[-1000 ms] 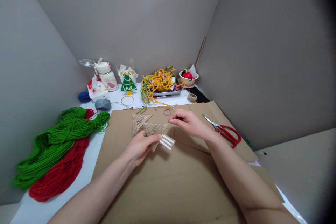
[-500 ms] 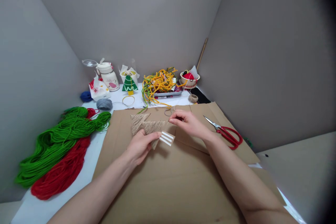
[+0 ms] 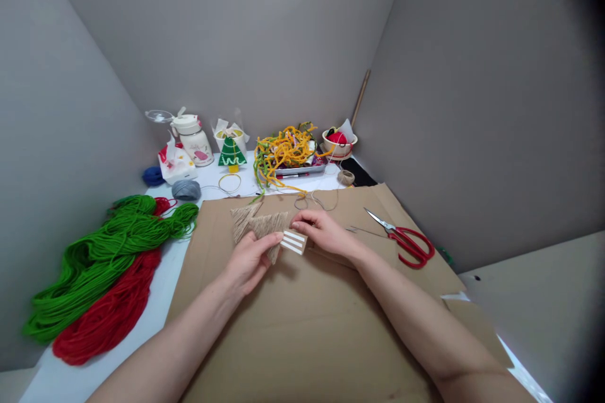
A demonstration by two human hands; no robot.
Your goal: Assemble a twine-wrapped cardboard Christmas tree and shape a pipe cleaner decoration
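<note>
My left hand [image 3: 250, 259] is closed on a cardboard cutout [image 3: 268, 225] wrapped in tan twine, its outline like a small tree. The thumb presses near the bare end, where white strips [image 3: 293, 241] lie side by side. Close against the cutout's right edge, my right hand [image 3: 322, 231] is closed in a pinch on the twine; the bit between the fingertips is barely visible. Behind that hand, loose twine [image 3: 331, 206] curls on the cardboard toward a small twine ball [image 3: 345, 177].
Red-handled scissors [image 3: 406, 242] lie right of my right hand on the cardboard sheet [image 3: 302, 327]. Green yarn [image 3: 94, 264] and red yarn [image 3: 111, 315] are heaped at left. Along the back stand a bottle [image 3: 193, 141], a green felt tree [image 3: 232, 152], a yarn tray [image 3: 302, 170] and a bowl [image 3: 338, 150].
My right hand has come left and slightly down, closer to the cutout's edge. The left hand keeps its hold on the cutout, and the whole view has shifted a little.
</note>
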